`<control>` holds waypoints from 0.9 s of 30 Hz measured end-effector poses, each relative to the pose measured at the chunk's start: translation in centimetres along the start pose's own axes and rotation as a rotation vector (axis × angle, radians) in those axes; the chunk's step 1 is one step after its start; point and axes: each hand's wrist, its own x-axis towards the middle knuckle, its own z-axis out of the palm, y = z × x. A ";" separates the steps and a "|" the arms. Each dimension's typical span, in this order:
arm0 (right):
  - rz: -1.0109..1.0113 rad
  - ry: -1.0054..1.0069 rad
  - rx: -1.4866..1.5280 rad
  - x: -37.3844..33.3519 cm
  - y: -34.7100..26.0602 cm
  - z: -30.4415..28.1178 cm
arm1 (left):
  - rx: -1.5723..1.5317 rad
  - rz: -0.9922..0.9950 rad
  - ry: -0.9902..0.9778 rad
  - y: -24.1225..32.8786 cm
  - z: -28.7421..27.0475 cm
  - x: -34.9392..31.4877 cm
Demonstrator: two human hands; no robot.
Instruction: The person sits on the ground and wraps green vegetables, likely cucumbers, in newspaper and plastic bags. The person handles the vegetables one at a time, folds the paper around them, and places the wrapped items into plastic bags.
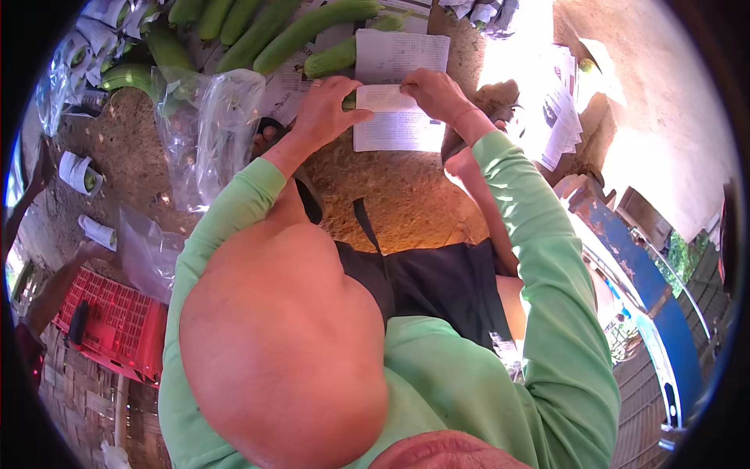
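Note:
A cucumber [349,102] lies across a sheet of printed paper [400,134], with part of the sheet folded over it. Only its green left end shows. My left hand [332,108] is closed around that end, thumb pointing along the fold. At the other end, my right hand [436,94] pinches the folded paper between thumb and fingers. Just beyond them, another long green cucumber [332,59] rests partly under the far part of the paper. Several more bare cucumbers [273,39] lie side by side on newspaper at the top left.
Clear plastic bags [223,125] stand left of my left arm. Paper-wrapped cucumbers [78,173] lie on the ground and in a pile at the far left. A red crate [113,324] sits lower left. A stack of newspaper sheets [558,105] lies right, near a blue beam [625,254].

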 end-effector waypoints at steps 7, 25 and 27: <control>-0.081 0.162 -0.115 -0.1 0.0 0.5 | -0.437 -0.355 -0.056 -0.9 1.4 0.1; -0.469 0.110 -0.640 -4.4 -0.2 2.5 | 0.023 0.100 -0.111 -0.5 1.9 -0.2; -0.567 -0.003 -0.647 -6.1 0.1 3.6 | -0.033 0.138 -0.094 -1.1 2.0 0.0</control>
